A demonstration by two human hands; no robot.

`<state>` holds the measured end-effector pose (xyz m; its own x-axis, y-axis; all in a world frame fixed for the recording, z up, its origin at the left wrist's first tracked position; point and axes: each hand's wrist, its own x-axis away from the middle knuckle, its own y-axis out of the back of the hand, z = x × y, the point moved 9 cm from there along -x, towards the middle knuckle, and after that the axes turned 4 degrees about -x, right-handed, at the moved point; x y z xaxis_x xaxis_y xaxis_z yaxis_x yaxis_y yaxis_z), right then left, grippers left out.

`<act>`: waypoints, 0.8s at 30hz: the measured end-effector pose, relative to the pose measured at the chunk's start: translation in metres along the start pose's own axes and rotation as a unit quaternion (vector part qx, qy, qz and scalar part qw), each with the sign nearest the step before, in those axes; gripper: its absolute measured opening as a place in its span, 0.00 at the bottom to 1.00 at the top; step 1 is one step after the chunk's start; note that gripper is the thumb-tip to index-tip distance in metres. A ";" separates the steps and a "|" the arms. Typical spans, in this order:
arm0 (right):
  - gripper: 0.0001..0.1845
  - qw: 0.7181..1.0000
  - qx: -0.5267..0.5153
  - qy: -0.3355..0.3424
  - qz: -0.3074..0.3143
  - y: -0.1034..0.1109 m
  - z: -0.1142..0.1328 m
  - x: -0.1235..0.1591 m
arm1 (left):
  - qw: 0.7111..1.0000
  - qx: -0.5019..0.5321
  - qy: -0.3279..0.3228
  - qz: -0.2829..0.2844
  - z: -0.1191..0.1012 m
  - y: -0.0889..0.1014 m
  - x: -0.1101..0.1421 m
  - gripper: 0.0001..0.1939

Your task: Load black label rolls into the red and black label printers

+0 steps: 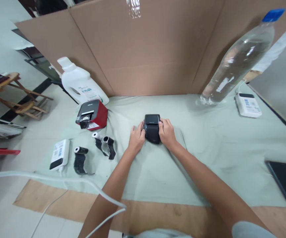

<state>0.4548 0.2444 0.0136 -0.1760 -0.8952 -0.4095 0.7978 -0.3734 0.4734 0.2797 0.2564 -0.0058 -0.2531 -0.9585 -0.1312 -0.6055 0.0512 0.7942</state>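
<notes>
A small black device (152, 129) with a flat top panel lies on the green cloth (207, 145) in the middle of the table; it looks like a portable printer, though its exact kind is unclear. My left hand (137, 138) holds its left side, fingers curled against the edge. From the other side my right hand (167, 134) grips it, thumb near the seam of the top panel. Nearest on the left are two small rolls with dark strips, one with a white core (95, 135) and one black roll (110, 147).
A red-and-grey boxy machine (92, 114), a white jug (80, 82), another dark roll (80, 162) and a white power bank (60, 154) are left. A tall water bottle (239, 62), second power bank (248, 105) and phone (285, 185) are right. Cardboard (145, 49) stands behind; a white cable (83, 180) crosses the foreground.
</notes>
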 end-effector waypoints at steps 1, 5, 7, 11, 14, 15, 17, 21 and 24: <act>0.24 1.000 0.001 -0.003 0.002 0.000 0.000 0.000 | 1.000 0.008 0.000 -0.002 0.000 0.000 0.000 0.29; 0.25 1.000 0.002 -0.018 0.007 0.001 -0.001 -0.001 | 0.998 0.052 0.009 -0.018 0.003 0.003 -0.001 0.27; 0.25 1.000 -0.008 -0.023 0.005 0.002 -0.002 -0.001 | 0.996 0.081 0.020 -0.035 0.006 0.007 -0.002 0.25; 0.25 0.999 -0.041 -0.024 -0.008 0.007 -0.003 -0.001 | 0.989 0.129 0.038 -0.064 0.011 0.008 -0.004 0.26; 0.25 0.998 -0.065 -0.021 -0.013 0.008 -0.006 -0.003 | 0.990 0.127 0.033 -0.052 0.012 0.003 -0.007 0.27; 0.26 0.997 -0.072 -0.022 -0.011 0.007 -0.008 -0.005 | 0.991 0.124 0.028 -0.047 0.012 0.001 -0.009 0.26; 0.27 0.996 -0.081 -0.030 -0.003 0.004 -0.015 -0.013 | 0.992 0.120 0.021 -0.042 0.012 0.000 -0.010 0.26; 0.29 0.995 -0.056 -0.076 0.038 -0.007 -0.032 -0.033 | 0.992 0.117 0.016 -0.041 0.012 0.000 -0.012 0.26; 0.29 0.994 -0.011 -0.086 0.059 -0.004 -0.032 -0.044 | 0.993 0.112 0.019 -0.043 0.010 0.002 -0.011 0.25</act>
<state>0.4775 0.2928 0.0047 -0.1748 -0.9616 -0.2116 0.8306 -0.2594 0.4928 0.2737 0.2697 -0.0092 -0.1664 -0.9719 -0.1664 -0.7774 0.0255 0.6285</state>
